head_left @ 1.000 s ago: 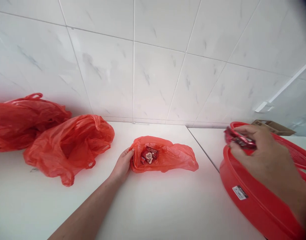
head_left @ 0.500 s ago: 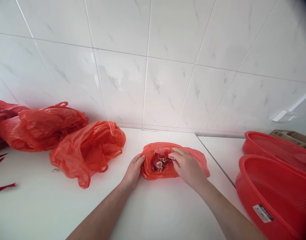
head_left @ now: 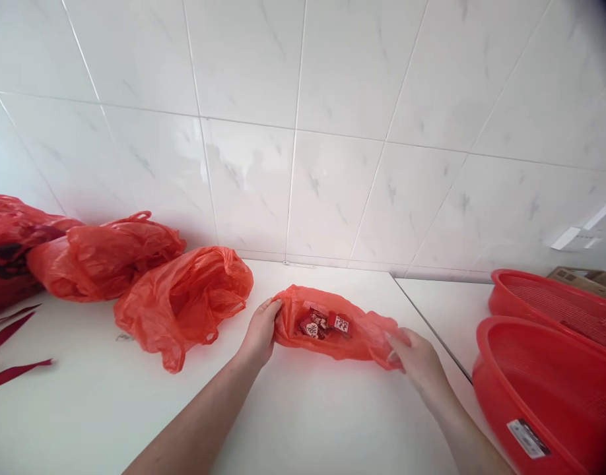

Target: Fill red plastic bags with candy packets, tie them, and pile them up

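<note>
Left grip (head_left: 260,333) clamped on red bag's (head_left: 365,333) near end, right grip (head_left: 422,359) on its opposite end, wrapped packets (head_left: 340,323) between, overlapping, partly hidden, print hard to read.

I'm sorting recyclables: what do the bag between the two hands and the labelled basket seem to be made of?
Bag: apparently thin, slightly glossy plastic film, judging by its crinkles and translucence. Labelled basket: probably rigid moulded plastic with a smooth sheen; its rounded wall stands stiff, with fine mesh holes.
</note>
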